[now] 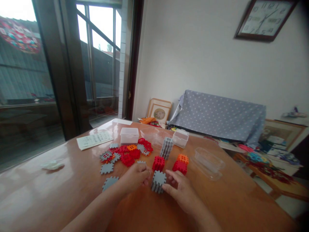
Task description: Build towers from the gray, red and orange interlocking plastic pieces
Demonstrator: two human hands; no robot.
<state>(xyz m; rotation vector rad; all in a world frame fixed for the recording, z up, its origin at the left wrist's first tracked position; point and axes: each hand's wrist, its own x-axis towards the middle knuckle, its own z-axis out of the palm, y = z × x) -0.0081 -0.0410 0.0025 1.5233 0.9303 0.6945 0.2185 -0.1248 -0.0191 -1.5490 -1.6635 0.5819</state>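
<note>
The small stack of grey notched plastic tiles [158, 182] stands on edge on the glossy brown wooden desk [72, 190], pinched from both sides, and it looks easy to upset — a harder squeeze from one side could fan the tiles apart or tip the block toward the red interlocking cube [158, 163] just beyond it at twelve o'clock. The left hand [135, 177] presses in from nine o'clock, its fingers [146, 175] curled narrow against the stack's left face; the right hand [181, 188] meets it from three o'clock, fingers [169, 186] half closed on the right face and lower edge. So the stack sits between the two sets of fingertips, touching both, resting on the desk rather than lifted. A loose grey tile [110, 182] lies flat at nine o'clock, near the left wrist — a sweeping forearm might knock it. The red-and-orange block [180, 163] at one o'clock stands near the right fingers.
</note>
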